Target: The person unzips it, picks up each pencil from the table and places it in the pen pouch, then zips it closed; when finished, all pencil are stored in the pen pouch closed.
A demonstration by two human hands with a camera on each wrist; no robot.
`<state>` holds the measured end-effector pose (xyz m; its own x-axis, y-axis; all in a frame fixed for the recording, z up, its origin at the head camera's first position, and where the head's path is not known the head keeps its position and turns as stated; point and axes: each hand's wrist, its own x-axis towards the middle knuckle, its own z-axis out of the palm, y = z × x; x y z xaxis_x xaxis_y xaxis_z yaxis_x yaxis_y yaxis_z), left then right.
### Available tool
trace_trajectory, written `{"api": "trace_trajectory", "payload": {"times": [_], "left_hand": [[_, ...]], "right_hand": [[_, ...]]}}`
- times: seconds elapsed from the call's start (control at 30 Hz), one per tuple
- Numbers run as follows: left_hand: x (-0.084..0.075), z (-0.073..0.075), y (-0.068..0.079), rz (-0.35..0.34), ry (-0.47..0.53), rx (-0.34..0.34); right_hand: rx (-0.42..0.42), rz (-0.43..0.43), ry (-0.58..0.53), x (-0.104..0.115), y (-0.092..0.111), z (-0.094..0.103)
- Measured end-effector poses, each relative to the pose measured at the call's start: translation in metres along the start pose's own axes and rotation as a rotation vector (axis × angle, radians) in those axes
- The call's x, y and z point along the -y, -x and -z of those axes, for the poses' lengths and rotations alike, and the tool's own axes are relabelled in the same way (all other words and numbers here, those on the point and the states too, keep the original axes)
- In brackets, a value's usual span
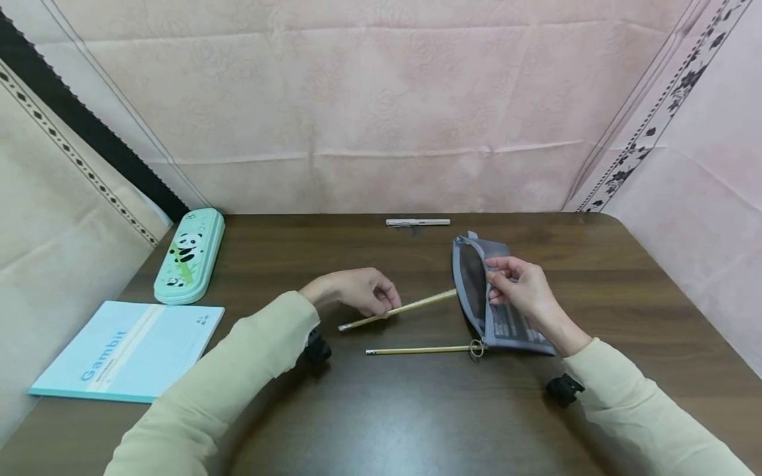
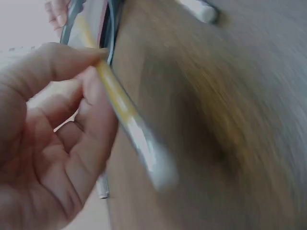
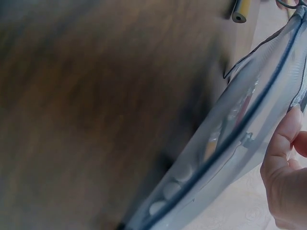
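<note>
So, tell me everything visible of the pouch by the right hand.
The pouch is gray-blue, of what looks like see-through mesh or thin plastic, with a ring at its near corner. It sits right of center on the brown table, mouth gaping leftward. The right hand pinches the rim. A pencil in the left hand reaches the mouth; whether its tip is inside is unclear.

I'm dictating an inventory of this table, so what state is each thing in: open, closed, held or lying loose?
Gray-blue pouch: mouth open, edge gripped by right hand
Held pencil: pinched by left hand, slanting
Other pencil: lying on table
Panda case: closed
Blue notebook: closed
Pen: lying flat
</note>
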<state>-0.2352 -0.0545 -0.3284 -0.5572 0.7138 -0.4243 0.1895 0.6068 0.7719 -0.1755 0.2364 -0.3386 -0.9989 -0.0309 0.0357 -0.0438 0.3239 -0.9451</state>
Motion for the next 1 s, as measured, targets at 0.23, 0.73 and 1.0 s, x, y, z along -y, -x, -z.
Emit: {"api": "trace_trajectory", "payload": {"times": [0.23,0.73,1.0], "left_hand": [[-0.016,-0.015,-0.042,0.059,0.531,-0.039],[-0.057,-0.059,-0.104,0.052,0.785,-0.249],[-0.067,-0.073,-0.112,0.025,0.791,-0.325]], "right_hand": [[-0.001,-0.012,-0.009,-0.002,-0.001,-0.002],[0.018,-0.014,-0.006,-0.002,-0.002,-0.003],[0.018,-0.018,-0.022,-0.001,-0.001,-0.003]]}}
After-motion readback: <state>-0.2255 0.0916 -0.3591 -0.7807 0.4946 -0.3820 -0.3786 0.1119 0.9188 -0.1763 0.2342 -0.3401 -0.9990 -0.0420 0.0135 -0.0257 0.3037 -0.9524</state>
